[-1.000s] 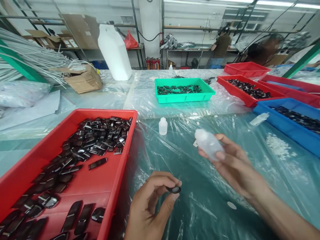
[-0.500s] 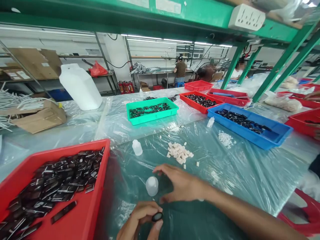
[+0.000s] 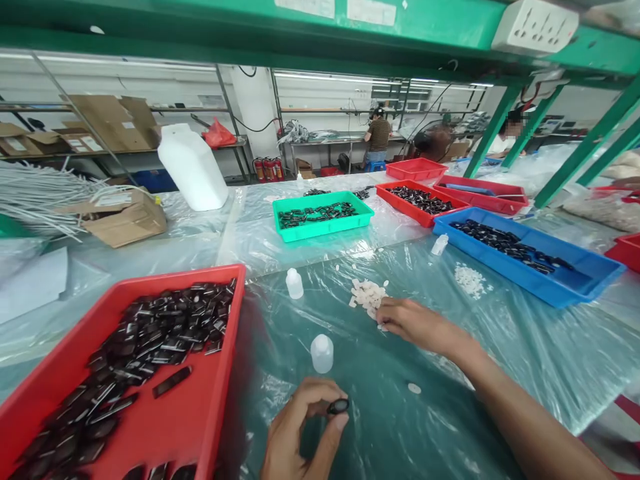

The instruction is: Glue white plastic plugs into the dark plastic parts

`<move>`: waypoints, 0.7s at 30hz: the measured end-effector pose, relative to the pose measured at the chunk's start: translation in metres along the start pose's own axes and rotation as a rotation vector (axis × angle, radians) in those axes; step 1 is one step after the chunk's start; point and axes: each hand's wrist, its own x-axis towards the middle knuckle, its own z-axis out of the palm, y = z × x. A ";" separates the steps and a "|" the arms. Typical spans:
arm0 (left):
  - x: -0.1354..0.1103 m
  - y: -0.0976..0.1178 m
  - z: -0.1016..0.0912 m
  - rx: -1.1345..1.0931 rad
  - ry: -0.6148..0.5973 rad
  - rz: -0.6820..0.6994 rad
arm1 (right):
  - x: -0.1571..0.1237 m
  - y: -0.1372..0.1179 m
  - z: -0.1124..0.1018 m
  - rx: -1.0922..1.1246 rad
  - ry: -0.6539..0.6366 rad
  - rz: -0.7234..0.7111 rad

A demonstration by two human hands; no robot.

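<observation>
My left hand pinches a small black oval piece between thumb and forefinger, low in the view near the table edge. My right hand reaches out flat over the plastic sheet, its fingertips at a small heap of white bits. Whether it grips one is hidden. A small translucent bottle stands upright between the two hands. A second small bottle stands farther back. A red tray with several black pieces lies at my left.
A green tray, a blue tray and red trays of black parts sit farther back. A white jug and a cardboard box stand at the left. A green frame runs overhead. People work in the background.
My right hand let go of the translucent bottle, which now stands on the table, then moved away to the heap of white bits. The view tilted up. My left hand keeps the black piece.
</observation>
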 end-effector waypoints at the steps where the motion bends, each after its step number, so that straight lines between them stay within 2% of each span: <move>1: 0.000 0.000 -0.001 0.004 -0.009 -0.014 | 0.000 -0.006 -0.001 0.039 0.010 -0.043; 5: -0.001 -0.006 -0.004 0.023 -0.024 -0.045 | -0.006 -0.045 0.005 0.263 0.066 -0.191; 10: -0.005 -0.014 -0.004 0.018 0.000 -0.038 | -0.016 -0.085 0.034 0.430 0.183 -0.235; 14: -0.008 -0.018 -0.002 0.022 0.035 -0.031 | -0.016 -0.092 0.050 0.460 0.264 -0.271; 21: -0.013 -0.020 0.003 0.039 0.073 -0.045 | -0.019 -0.095 0.055 0.338 0.289 -0.228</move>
